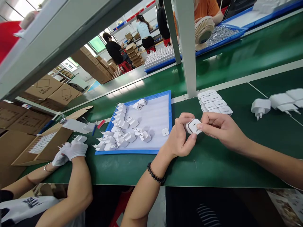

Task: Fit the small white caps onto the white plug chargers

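My left hand is closed around a white plug charger, its square end with a small dark slot turned toward me. At that end, the thumb and fingers of my right hand pinch the edge of the white face. Whether the face is a separate cap I cannot tell. To the left lies a blue-rimmed tray with several white plug chargers crowded along its left side. One small white square piece rests near its right rim. Beyond my right hand sit rows of white square pieces with printed marks.
More white chargers stand at the right on the green bench. A metal post rises behind my hands. At the left, a co-worker's gloved hands hold a charger beside a cardboard box. Other people sit farther back.
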Motion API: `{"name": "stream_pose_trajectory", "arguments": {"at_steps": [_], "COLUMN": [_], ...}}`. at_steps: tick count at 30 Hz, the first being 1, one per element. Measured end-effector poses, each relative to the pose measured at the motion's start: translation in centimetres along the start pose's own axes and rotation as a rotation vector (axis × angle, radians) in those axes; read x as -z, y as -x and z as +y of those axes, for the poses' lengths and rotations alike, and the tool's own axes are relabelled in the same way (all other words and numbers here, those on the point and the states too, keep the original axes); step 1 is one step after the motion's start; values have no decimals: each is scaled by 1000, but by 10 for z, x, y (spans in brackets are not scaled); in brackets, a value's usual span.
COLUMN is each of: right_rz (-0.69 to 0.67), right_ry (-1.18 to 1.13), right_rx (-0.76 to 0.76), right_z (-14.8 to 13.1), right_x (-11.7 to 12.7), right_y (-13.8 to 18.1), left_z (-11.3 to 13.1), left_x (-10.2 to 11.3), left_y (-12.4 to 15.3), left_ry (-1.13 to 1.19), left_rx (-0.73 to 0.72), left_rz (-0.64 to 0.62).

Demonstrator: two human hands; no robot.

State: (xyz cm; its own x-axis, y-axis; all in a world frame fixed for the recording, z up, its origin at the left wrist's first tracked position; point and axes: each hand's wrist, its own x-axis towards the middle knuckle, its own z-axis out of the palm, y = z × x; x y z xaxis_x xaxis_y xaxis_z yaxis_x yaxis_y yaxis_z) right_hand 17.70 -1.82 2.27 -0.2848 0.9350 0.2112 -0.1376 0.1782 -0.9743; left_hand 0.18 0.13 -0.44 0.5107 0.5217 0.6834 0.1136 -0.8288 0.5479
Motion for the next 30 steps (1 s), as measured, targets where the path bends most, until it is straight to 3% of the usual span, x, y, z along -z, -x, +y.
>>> {"name": "stream_pose_trajectory", "arguments": {"at_steps": [13, 22, 30], "right_rz": [45, 56, 63], "right_ry": [105, 178, 235], "right_rx": [18, 44, 80], "right_z": [6, 9, 10], "right_x": [-1, -1, -1], "right_y": [1, 0, 0], "left_z": [-5, -7, -8], "left_x": [-4, -12, -14], "left_y": [5, 9, 11], "left_ry": [89, 278, 296], "left_rx": [118, 252, 299], "left_rz": [-18, 34, 55]}}
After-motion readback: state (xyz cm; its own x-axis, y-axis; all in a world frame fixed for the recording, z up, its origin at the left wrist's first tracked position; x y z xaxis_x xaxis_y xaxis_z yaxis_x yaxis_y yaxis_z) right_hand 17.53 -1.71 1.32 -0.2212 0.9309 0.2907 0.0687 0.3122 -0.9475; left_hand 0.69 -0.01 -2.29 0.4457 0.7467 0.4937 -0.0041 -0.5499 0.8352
